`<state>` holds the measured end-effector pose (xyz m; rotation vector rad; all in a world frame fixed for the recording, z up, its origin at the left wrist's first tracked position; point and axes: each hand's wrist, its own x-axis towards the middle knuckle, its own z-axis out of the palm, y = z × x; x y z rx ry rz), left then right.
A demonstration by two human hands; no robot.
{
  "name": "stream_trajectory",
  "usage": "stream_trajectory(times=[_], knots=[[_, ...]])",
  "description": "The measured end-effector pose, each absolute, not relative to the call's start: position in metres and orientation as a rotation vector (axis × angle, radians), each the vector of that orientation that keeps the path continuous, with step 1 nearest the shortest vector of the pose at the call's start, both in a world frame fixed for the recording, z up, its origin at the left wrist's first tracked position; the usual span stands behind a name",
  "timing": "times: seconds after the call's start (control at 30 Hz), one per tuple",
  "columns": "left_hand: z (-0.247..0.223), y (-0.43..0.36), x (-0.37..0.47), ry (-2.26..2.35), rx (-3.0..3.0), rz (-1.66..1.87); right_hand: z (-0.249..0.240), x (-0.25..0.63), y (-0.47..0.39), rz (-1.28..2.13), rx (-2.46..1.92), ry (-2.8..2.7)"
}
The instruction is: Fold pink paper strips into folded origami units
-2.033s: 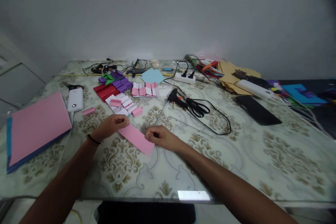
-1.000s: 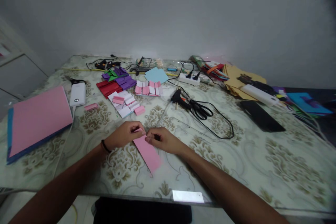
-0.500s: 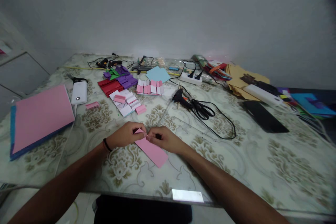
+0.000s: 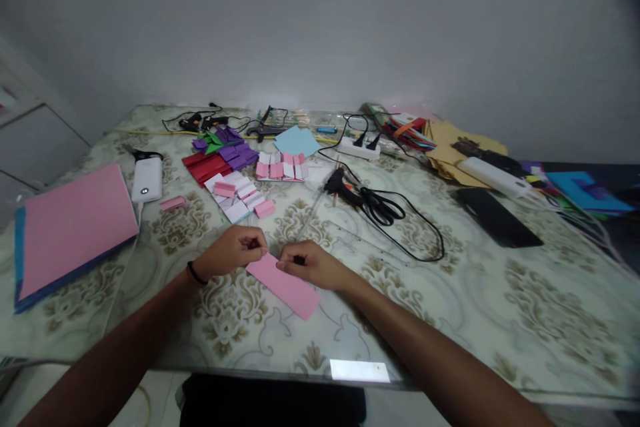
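Note:
A pink paper strip (image 4: 287, 288) lies slantwise on the table in front of me. With thumb and fingers pinched, my left hand (image 4: 231, 251) holds its far left end. My right hand (image 4: 313, 263) grips the strip's upper right edge between thumb and forefinger. Just beyond my hands are folded pink and white paper pieces (image 4: 237, 195), a few lying loose on top. A single folded pink piece (image 4: 173, 203) rests further left. Another row of pink and white folded pieces (image 4: 282, 167) sits behind.
A black glue gun (image 4: 345, 188) with a coiled cable lies ahead to the right, near a white power strip (image 4: 360, 148). At left are a stack of pink sheets (image 4: 77, 230), a white power bank (image 4: 148, 179) and scissors (image 4: 135, 152). A black phone-like slab (image 4: 499, 217) lies at right.
My left hand has shifted slightly left along the strip's far end, leaving a gap between my hands. The right hand stays nearly in place. The whole view has shifted a little.

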<state>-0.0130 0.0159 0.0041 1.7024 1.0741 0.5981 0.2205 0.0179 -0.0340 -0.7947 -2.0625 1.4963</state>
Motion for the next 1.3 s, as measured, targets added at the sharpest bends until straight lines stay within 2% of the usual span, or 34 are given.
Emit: stream_trajectory(times=[0.17,0.43,0.63,0.83,1.3], knots=[[0.003,0.021,-0.019,1.160,1.692,0.685,-0.032,0.219,0.016,1.490,-0.804,-2.033],[-0.002,0.011,-0.005,1.038,2.053,0.540,-0.035,0.217,0.017,1.431,-0.810,-2.036],[-0.002,0.013,-0.009,1.017,1.980,0.482,-0.033,0.217,0.016,1.452,-0.832,-2.050],[0.008,0.021,-0.025,0.963,1.987,0.576,-0.032,0.217,0.018,1.478,-0.815,-2.056],[0.021,0.039,-0.059,1.289,1.993,0.731,-0.039,0.218,0.020,1.506,-0.775,-2.017]])
